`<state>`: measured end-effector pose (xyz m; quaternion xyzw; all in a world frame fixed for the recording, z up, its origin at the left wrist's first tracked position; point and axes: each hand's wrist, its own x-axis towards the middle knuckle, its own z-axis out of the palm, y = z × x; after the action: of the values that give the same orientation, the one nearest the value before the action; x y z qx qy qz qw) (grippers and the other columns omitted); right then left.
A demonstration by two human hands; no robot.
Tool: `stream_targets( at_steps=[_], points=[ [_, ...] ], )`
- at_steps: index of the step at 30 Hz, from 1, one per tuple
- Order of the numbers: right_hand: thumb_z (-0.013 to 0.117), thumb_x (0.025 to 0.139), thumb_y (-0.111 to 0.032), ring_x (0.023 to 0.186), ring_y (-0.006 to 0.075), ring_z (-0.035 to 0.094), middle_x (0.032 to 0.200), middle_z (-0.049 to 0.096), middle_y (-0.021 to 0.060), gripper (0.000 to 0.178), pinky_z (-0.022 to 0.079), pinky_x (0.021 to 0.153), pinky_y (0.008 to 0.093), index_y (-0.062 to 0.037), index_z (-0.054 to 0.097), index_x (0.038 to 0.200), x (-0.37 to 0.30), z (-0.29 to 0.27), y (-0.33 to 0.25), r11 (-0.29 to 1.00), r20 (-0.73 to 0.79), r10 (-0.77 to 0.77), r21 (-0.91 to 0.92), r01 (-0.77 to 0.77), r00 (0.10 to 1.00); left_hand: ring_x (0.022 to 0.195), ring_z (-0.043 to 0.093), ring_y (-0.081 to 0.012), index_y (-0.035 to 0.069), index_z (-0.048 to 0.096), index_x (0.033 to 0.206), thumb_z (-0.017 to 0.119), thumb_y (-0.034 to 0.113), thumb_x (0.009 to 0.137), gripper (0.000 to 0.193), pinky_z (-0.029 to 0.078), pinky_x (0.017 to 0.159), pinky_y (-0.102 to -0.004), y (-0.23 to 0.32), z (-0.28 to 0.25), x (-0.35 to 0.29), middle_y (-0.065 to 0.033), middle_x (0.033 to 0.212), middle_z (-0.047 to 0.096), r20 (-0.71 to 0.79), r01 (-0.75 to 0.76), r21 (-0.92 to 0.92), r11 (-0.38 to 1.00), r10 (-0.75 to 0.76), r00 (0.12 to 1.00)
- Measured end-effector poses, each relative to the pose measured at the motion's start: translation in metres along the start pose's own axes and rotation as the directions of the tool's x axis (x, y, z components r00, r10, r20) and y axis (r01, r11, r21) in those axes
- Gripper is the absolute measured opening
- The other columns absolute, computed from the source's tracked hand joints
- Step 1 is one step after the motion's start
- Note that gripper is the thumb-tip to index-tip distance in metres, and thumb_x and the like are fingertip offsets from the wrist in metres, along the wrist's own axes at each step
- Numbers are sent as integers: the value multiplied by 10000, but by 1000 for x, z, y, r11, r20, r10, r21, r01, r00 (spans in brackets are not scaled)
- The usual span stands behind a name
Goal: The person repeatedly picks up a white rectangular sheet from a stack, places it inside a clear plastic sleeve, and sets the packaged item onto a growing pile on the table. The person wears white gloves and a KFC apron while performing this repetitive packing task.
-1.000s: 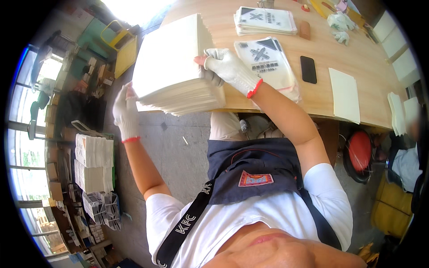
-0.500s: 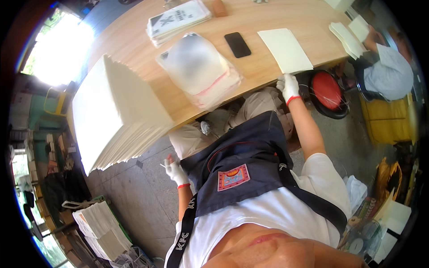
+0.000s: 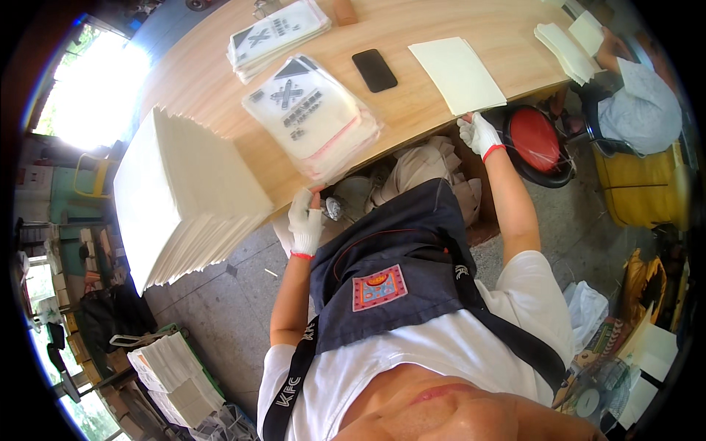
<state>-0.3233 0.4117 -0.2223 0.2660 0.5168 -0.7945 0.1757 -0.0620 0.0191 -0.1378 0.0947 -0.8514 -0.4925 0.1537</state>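
Note:
My left hand (image 3: 304,220), in a white glove with bare fingertips, is raised to the table's near edge. Its fingers stretch toward the near corner of a stack of clear printed plastic bags (image 3: 312,125); whether they touch is unclear. At the table edge to the right, my right hand (image 3: 480,134), gloved alike, has curled fingers against the near edge of a small stack of cream sheets (image 3: 457,73). What it grips, if anything, is hidden. Left of the bags stands a tall, fanned stack of cream paper (image 3: 191,184).
A black phone (image 3: 374,70) lies between bags and sheets. Another bag stack (image 3: 276,33) is farther back on the wooden table (image 3: 397,33). A red-seated stool (image 3: 535,140) stands at right, near a seated person (image 3: 638,110) handling paper. Bundled paper (image 3: 173,371) stands at lower left.
My left hand has risen from beside my lap to the table edge by the bags. My right hand has shifted slightly right along the sheets' near edge. The view has shifted a little.

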Motion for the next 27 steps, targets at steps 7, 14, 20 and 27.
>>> stream_targets(
  at_steps=[7, 14, 20, 27],
  points=[
    [456, 932, -341, 584, 122, 599, 856, 657, 95, 317, 501, 464, 225, -61, 570, 1025, -5, 6, -3, 993, 37, 20, -114, -16, 999, 806, 569, -224, 37, 627, 999, 524, 91, 879, 167, 437, 749, -302, 10, 11, 26, -116, 890, 593, -31, -172, 10, 985, 172, 985],
    [510, 907, -373, 578, 176, 615, 769, 648, 97, 322, 515, 471, 242, -58, 561, 947, 20, 7, -6, 982, 103, 30, 182, -49, 994, 870, 576, -255, 64, 612, 1021, 535, 124, 871, 179, 453, 766, -333, 21, 6, 44, -109, 923, 600, 30, -58, 82, 995, 56, 998],
    [552, 889, -239, 440, 145, 476, 736, 607, 108, 167, 391, 367, 233, -75, 532, 874, 45, -3, -41, 961, 1, -177, 216, 172, 984, 938, 584, -286, 116, 610, 989, 586, 206, 811, 201, 477, 788, -378, 1, 4, 106, -99, 1006, 619, 132, -195, 635, 748, 143, 981],
    [460, 923, -138, 473, 112, 439, 914, 611, 172, 251, 359, 381, 216, -26, 452, 1147, -16, 8, -63, 959, 357, -282, 120, 255, 891, 928, 597, -271, 149, 588, 997, 602, 145, 739, 259, 502, 749, -393, 6, 12, 130, -69, 1034, 589, 196, -129, 848, 515, -78, 977]
  ],
)
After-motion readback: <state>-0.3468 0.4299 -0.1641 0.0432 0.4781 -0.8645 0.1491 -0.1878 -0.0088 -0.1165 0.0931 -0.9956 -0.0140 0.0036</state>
